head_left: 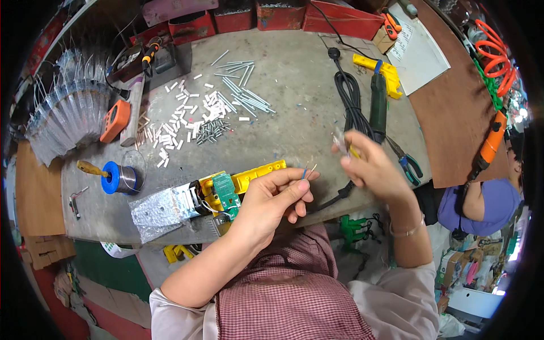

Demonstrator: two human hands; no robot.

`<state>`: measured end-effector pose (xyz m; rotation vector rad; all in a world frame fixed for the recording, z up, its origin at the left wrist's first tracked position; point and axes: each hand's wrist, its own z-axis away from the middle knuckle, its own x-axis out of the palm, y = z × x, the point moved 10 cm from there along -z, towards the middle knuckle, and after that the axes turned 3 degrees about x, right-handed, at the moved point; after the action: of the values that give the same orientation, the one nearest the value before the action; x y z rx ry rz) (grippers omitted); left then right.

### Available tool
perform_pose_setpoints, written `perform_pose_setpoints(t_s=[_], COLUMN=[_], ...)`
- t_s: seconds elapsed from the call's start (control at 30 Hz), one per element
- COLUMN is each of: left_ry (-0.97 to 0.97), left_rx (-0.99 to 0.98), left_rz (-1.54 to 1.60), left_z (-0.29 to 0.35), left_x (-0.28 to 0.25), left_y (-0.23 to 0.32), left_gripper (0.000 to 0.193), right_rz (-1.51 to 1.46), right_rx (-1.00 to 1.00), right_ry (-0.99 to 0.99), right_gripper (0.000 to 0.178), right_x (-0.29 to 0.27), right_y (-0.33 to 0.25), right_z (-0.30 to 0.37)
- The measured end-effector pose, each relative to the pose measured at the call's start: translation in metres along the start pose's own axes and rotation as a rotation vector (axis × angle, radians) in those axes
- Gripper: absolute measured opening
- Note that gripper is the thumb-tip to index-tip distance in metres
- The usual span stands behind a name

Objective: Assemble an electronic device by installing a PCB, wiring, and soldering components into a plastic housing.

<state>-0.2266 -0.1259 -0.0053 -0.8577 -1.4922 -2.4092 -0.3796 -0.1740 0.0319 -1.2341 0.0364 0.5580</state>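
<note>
My left hand [277, 198] is closed in a pinch near the table's front edge. From its fingertips stick up a thin blue wire [304, 174] and a pale bare-looking end beside it. To the right, my right hand [371, 167] is raised and smeared by motion, its fingers curled around a small object with clear and yellow parts [352, 151] whose kind I cannot make out. Just left of my left hand lie a green circuit board [228, 192] and a yellow plastic housing [260, 177], beside a bubble-wrapped pack [161, 212].
Screws [212, 130], white sleeves [175, 122] and long metal rods [249, 99] lie scattered farther back. A solder spool [120, 178] and an orange meter [115, 120] are at the left. On the right are a coiled black cable [350, 102], a green-and-yellow tool [378, 102] and pliers [409, 167].
</note>
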Motion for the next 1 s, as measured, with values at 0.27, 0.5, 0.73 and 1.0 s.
perform_pose_setpoints(t_s=[0.27, 0.5, 0.73, 1.0], left_ry=[0.022, 0.005, -0.024, -0.011], left_rx=[-0.020, -0.024, -0.017, 0.047], left_rz=[-0.161, -0.305, -0.362, -0.334], left_z=[0.001, 0.000, -0.003, -0.008], left_x=[0.009, 0.013, 0.012, 0.001], left_y=[-0.005, -0.002, 0.006, 0.042], left_gripper=[0.023, 0.024, 0.024, 0.024], right_rz=[-0.139, -0.244, -0.152, -0.142], right_rx=[0.043, 0.119, 0.038, -0.061], right_ry=[-0.126, -0.156, -0.110, 0.243], right_gripper=[0.040, 0.044, 0.044, 0.044], right_x=[0.036, 0.043, 0.043, -0.010], right_y=[0.009, 0.015, 0.000, -0.002], right_z=[0.044, 0.039, 0.032, -0.015])
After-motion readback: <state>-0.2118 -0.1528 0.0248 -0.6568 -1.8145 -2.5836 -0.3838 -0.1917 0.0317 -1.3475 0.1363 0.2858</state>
